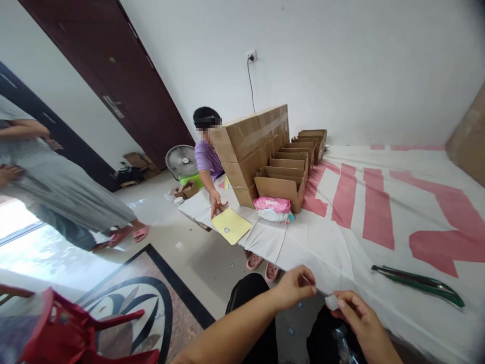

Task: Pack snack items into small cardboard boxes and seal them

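My right hand [358, 316] pinches a small whitish, translucent piece [332, 302] between thumb and fingertips, just off the table's near edge. To its left, my left hand [295, 289] is curled, thumb and fingertips together in a pinch. Anything between those tips is too small to make out. A short gap separates the left fingertips from the whitish piece. Over my lap lies a crumpled clear plastic bit [343, 344]. A green-handled utility knife [420, 285] rests on the white-covered table [303, 242], right of both hands.
A co-worker's hand [217, 202] touches a yellow sheet [231, 226] at the table's left end. Stacked cartons [246, 151], open boxes [282, 184] and a pink wipes pack [273, 206] stand behind. A red stool [64, 323] and a standing person [68, 177] are at left.
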`<state>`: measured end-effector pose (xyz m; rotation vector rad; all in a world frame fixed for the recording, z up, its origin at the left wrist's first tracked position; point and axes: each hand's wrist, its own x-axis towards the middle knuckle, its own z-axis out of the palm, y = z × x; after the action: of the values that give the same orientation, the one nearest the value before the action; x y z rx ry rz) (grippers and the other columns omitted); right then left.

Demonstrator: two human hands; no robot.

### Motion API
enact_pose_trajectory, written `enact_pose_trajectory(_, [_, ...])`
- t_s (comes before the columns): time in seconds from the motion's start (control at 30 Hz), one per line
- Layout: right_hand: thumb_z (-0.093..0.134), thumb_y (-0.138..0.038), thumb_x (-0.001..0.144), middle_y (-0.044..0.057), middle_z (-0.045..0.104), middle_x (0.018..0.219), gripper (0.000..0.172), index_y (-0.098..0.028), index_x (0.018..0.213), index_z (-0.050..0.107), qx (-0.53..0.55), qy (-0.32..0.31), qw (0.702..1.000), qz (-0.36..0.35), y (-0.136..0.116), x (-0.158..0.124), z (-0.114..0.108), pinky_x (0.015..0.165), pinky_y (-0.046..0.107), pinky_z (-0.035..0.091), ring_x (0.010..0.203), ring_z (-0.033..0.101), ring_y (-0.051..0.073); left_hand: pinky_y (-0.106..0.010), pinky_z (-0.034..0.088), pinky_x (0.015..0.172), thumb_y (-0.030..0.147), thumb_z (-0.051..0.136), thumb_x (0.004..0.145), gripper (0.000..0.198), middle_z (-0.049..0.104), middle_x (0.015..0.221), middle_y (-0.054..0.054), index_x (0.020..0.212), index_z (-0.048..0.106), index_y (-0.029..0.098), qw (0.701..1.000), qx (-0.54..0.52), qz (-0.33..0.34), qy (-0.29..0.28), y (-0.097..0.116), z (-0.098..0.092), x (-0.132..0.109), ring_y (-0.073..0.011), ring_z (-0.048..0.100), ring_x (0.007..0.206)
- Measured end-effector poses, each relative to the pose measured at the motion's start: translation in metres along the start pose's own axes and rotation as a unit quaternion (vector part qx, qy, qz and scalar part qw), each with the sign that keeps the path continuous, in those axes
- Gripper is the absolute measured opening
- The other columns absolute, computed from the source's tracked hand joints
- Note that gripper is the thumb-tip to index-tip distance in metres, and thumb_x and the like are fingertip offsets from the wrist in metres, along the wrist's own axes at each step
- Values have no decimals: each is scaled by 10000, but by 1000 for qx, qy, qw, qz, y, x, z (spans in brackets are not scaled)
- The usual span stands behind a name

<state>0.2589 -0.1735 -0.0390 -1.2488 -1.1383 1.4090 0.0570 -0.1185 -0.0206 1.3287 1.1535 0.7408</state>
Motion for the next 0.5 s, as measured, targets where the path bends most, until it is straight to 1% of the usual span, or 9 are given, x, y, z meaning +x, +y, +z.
enact_pose_trajectory(0.03, [664,-617,707,86,713,957,407,-215,773,668,-3,14,1000,0,1,0,-4,736,351,563,776,658,239,-318,459,730,343,664,679,293,652,839,-49,913,611,175,993,96,20,67,7,-19,5,-180,591,761])
enact_pose_trajectory(0.07, [665,-624,702,93,707,1012,414,-217,775,669,-5,32,999,0,1,-1,-7,734,353,566,773,662,238,-348,454,829,327,608,742,273,658,960,-87,968,617,173,964,202,35,169,15,-41,10,-213,597,896])
enact_pose_trajectory(0.13, [666,-627,704,102,691,1079,419,-219,801,671,-5,65,998,-6,2,-4,-14,728,353,567,749,661,226,-428,361,1014,333,525,828,383,579,1243,-166,1160,571,149,860,400,2,318,28,-88,19,-292,495,1196])
enact_pose_trajectory(0.2, [666,-602,727,104,680,1096,397,-217,826,665,8,89,996,-25,2,-7,-21,736,354,562,751,656,216,-523,275,1063,438,471,863,568,414,1433,-247,1314,470,92,765,520,-134,356,33,-126,25,-395,324,1355])
enact_pose_trajectory(0.23, [664,-580,745,102,673,1102,375,-215,833,660,19,96,994,-38,2,-9,-23,745,354,557,766,653,213,-557,265,1055,502,405,882,629,363,1473,-255,1357,429,89,744,550,-197,324,32,-139,26,-429,272,1381])
enact_pose_trajectory(0.27, [658,-557,766,100,665,1110,351,-214,841,654,31,101,993,-49,1,-10,-26,754,355,553,785,650,210,-575,271,1040,524,379,887,643,387,1459,-262,1352,444,85,749,554,-213,296,28,-145,28,-450,292,1366])
enact_pose_trajectory(0.37, [640,-501,810,86,643,1120,288,-216,851,635,64,117,989,-68,-4,-10,-31,766,353,544,841,640,208,-546,283,1040,553,385,880,718,349,1480,-289,1390,409,49,759,571,-209,234,12,-129,25,-466,293,1367])
enact_pose_trajectory(0.43, [637,-484,818,74,634,1106,269,-216,835,623,79,130,986,-74,-8,-9,-34,767,345,541,867,631,204,-547,250,1062,568,386,879,766,279,1518,-288,1441,338,49,753,607,-172,186,3,-96,18,-473,232,1395])
enact_pose_trajectory(0.5, [632,-479,822,69,628,1103,265,-215,826,615,84,141,983,-80,-11,-8,-35,770,339,540,883,621,199,-560,225,1079,576,415,866,782,269,1531,-268,1463,317,80,772,606,-128,142,2,-55,9,-474,207,1406])
